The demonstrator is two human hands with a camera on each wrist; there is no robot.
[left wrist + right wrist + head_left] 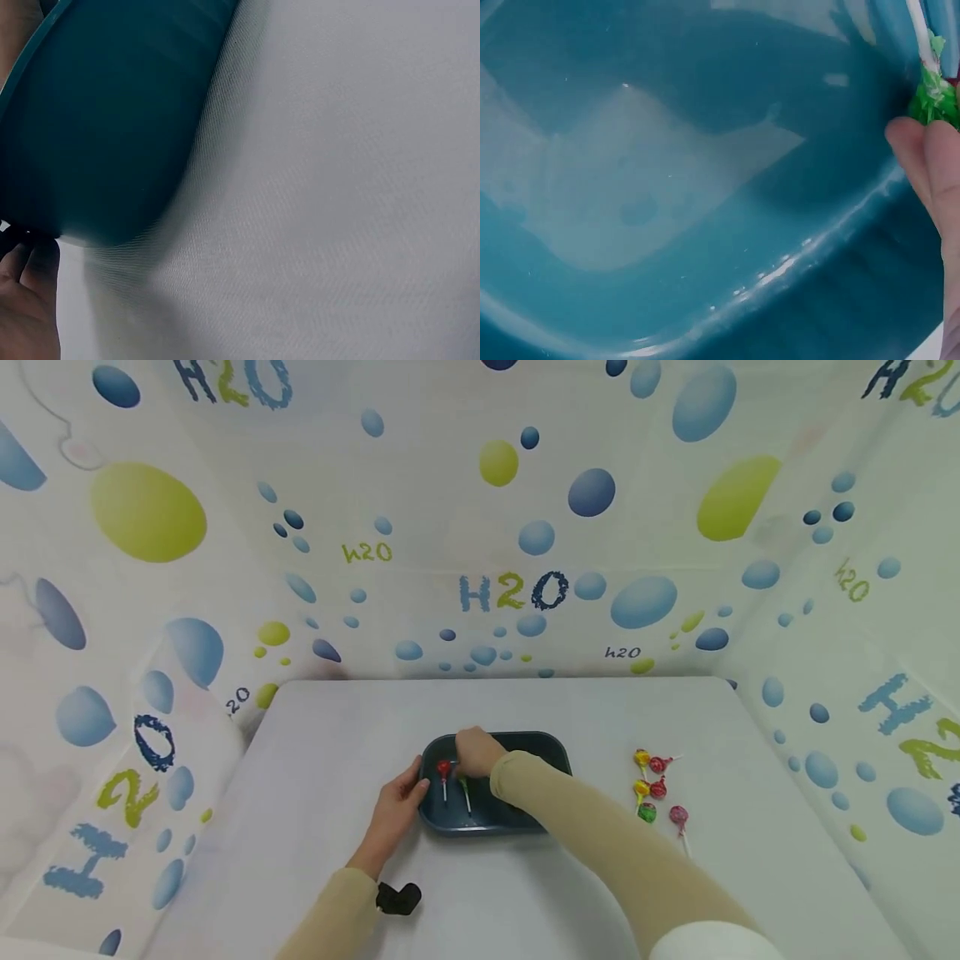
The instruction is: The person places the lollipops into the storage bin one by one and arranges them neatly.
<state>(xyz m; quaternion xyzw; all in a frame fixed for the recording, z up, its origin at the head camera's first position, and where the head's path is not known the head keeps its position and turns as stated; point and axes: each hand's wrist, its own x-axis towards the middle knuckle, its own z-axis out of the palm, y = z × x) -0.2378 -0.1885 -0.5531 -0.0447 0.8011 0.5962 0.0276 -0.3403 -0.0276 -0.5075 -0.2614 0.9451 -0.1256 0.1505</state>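
A dark teal tray (pixel 525 833) sits on the white table. My left hand (pixel 396 802) grips its left edge, the thumb at the rim; the left wrist view shows fingertips against the tray's outer wall (pixel 120 135). Inside the tray, my right hand (pixel 478 752) pinches a green-wrapped lollipop (pixel 936 97) by its head, and its white stick (pixel 468 797) points toward the near side. Just left of it lies a red lollipop (pixel 444 767) with its stick pointing the same way. In the head view the right hand hides most of the green head.
Several lollipops lie right of the tray: yellow (pixel 642 757), red (pixel 658 788), green (pixel 647 812) and a pinkish one (pixel 678 816) among them. A black strap piece (pixel 399 899) is at the left wrist. Patterned curtains (pixel 420 485) stand behind the table and at its sides.
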